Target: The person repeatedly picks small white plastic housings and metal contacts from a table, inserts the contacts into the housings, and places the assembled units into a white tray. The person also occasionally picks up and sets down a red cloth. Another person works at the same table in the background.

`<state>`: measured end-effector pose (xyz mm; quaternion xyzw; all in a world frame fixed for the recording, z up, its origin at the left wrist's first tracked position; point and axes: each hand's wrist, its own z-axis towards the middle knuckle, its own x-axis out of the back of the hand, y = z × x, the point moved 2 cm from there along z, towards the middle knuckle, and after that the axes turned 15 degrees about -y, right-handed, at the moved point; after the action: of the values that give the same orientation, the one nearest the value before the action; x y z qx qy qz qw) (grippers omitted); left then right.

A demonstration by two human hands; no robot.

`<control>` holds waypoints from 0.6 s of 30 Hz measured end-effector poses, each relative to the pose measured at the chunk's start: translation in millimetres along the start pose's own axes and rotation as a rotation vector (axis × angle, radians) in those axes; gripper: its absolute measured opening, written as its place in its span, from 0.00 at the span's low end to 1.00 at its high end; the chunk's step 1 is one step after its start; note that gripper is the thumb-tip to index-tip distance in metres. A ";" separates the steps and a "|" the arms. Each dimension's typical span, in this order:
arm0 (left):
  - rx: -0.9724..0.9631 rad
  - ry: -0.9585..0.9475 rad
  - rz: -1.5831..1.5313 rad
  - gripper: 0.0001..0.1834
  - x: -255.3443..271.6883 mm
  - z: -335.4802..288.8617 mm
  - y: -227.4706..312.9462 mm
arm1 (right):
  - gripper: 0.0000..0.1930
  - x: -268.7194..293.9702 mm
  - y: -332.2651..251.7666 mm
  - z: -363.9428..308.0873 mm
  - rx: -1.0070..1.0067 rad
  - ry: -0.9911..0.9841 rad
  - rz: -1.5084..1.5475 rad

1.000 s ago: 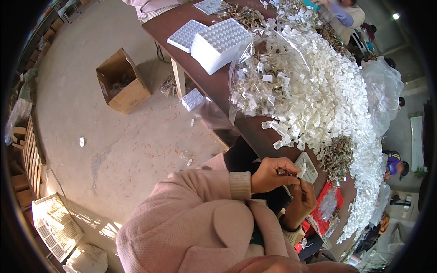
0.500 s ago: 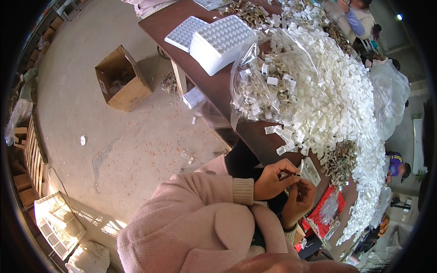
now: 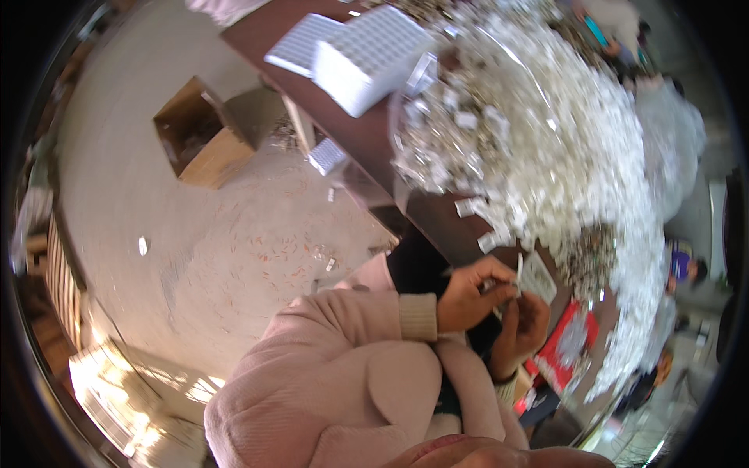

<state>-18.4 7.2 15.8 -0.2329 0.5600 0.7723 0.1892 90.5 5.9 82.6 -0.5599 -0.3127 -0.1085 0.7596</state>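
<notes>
The left hand (image 3: pixel 468 300) and right hand (image 3: pixel 524 327) are pinching a small white part (image 3: pixel 518 269), fingers clamped; light, rigid-looking, best gripped edgewise, white pile (image 3: pixel 577 156) at 12 o'clock.

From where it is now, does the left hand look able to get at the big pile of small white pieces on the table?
Probably yes. The left hand sits near the table edge, and the near rim of the white pile lies just beyond it with nothing between, though it pinches a small white piece with the right hand.
</notes>
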 end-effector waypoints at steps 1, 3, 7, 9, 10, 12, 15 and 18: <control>-0.011 0.025 0.039 0.09 1.0 -1.0 2.4 | 0.08 0.7 -1.1 2.2 -0.010 0.045 0.000; -0.036 0.005 0.043 0.09 4.7 -0.8 6.2 | 0.09 3.2 -5.0 4.5 0.002 0.028 -0.012; 0.045 -0.081 -0.040 0.12 14.4 -5.0 14.0 | 0.10 13.4 -7.8 8.8 -0.070 -0.044 0.191; 0.068 -0.133 -0.097 0.10 17.5 -5.1 17.7 | 0.11 16.1 -6.9 11.2 -0.139 -0.086 0.537; 0.081 -0.164 -0.221 0.10 15.8 -5.7 19.0 | 0.11 16.1 -6.9 12.3 -0.152 -0.124 0.661; 0.103 -0.196 -0.473 0.09 12.7 -6.1 22.4 | 0.11 14.5 -6.0 12.2 -0.179 -0.131 0.796; 0.192 -0.133 -0.493 0.07 5.7 -6.0 24.7 | 0.12 9.2 -3.7 7.1 -0.142 -0.108 0.879; 0.282 -0.061 -0.488 0.06 1.0 -7.9 25.4 | 0.12 5.7 -0.2 2.3 -0.039 -0.062 0.799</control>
<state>-32.1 -7.9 32.8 -0.3088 0.5833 0.6250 0.4168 94.1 9.0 86.5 -0.6547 -0.0911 0.2064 0.7214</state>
